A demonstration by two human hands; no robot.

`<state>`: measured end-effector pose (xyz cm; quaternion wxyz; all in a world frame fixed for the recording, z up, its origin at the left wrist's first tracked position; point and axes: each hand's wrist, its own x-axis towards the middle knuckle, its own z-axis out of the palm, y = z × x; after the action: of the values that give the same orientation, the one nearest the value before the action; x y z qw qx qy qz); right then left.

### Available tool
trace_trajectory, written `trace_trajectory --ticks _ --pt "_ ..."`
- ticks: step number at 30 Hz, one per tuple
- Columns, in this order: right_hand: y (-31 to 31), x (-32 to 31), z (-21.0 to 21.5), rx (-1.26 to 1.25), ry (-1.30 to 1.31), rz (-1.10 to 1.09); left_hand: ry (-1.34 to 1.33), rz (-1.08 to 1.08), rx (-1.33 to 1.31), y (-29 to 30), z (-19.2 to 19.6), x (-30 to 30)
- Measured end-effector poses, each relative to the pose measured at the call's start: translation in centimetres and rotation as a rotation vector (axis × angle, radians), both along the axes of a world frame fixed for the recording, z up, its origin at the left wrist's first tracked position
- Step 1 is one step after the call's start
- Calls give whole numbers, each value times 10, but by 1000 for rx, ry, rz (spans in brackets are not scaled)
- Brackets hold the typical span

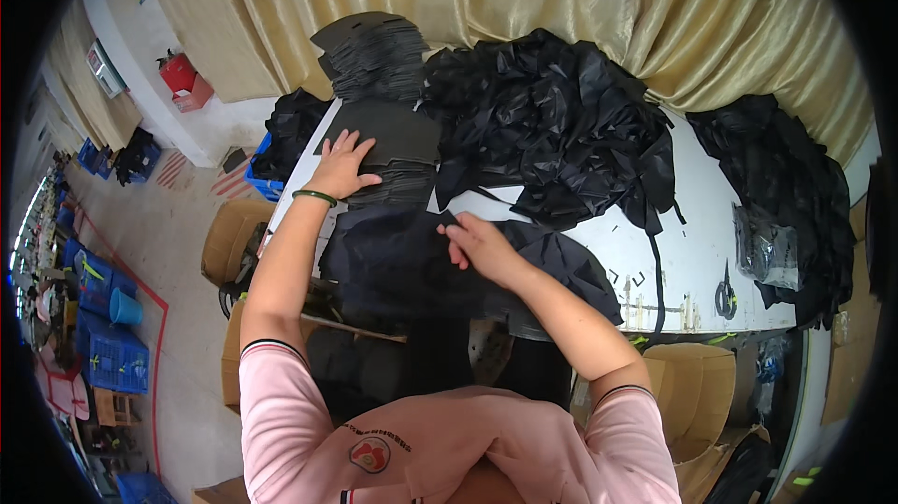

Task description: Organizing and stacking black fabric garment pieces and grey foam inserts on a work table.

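My left hand (342, 165) lies flat with fingers spread on the top dark grey cut sheet (398, 134) of a low stack at the table's left side; a green bracelet circles that wrist. My right hand (475, 242) pinches the edge of a dark navy fabric piece (388, 256) spread before me on the white table (692, 251). A taller stack of dark grey cut pieces (374, 55) stands behind the low stack.
A big heap of shiny black fabric (552, 120) covers the table's middle, with another black heap (786, 176) at the right. Black scissors (725, 296) lie near the right front edge. Cardboard boxes (687, 392) stand under the table; blue crates (117, 354) are on the floor at left.
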<state>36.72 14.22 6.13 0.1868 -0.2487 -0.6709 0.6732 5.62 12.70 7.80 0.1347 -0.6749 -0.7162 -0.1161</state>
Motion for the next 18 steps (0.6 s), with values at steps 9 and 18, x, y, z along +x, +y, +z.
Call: trace_trajectory --ticks 9,18 --pt "1 5 -3 31 29 -42 -483 -169 -42 -3 29 14" --pt "-11 -13 36 -57 372 -127 -1202 -457 220 -75 15 138"
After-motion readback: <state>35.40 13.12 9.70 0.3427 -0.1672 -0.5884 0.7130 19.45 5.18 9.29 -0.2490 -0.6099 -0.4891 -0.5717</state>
